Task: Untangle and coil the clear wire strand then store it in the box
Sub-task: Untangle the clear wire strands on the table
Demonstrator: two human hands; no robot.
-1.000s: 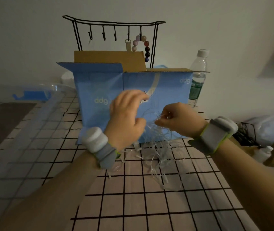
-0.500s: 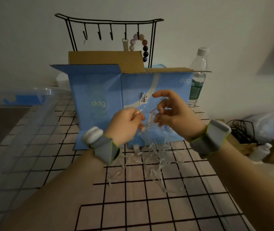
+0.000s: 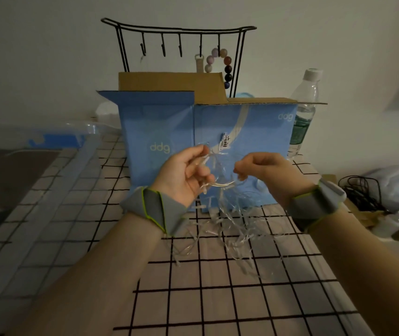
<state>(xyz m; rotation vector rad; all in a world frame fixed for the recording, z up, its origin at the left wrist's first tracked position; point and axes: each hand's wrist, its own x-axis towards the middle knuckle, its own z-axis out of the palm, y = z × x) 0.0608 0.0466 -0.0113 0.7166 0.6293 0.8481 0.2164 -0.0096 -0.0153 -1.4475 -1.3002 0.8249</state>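
Two hands are working at centre frame, raised above the checked tablecloth (image 3: 217, 299) and in front of the blue box (image 3: 254, 141). The left hand (image 3: 183, 173), palm turned toward the camera, is curling its fingers round several turns of the clear wire strand (image 3: 227, 221), with the thumb and forefinger pinching a loop near the top. The right hand (image 3: 263, 169), just beside it to the right, is pinching the same strand between curled fingertips, so that a short arc of wire is running between the two hands. Most of the strand is lying lower down, in a loose tangle on the cloth directly below the hands and touching the foot of the box; how many knots it is hiding cannot be told. The box is standing upright with its brown flaps open at upper centre, a black hook rack (image 3: 179, 44) with a bead bracelet (image 3: 220, 65) behind it, and a water bottle (image 3: 305, 105) at its right edge. Judged step: coiling is under way, with untangling unfinished and storing not yet begun. The next move is calling for the right hand to be feeding slack up from the heap and laying it as a fresh turn on the left hand's bundle, gently, since thin wire is likely to snag on itself.
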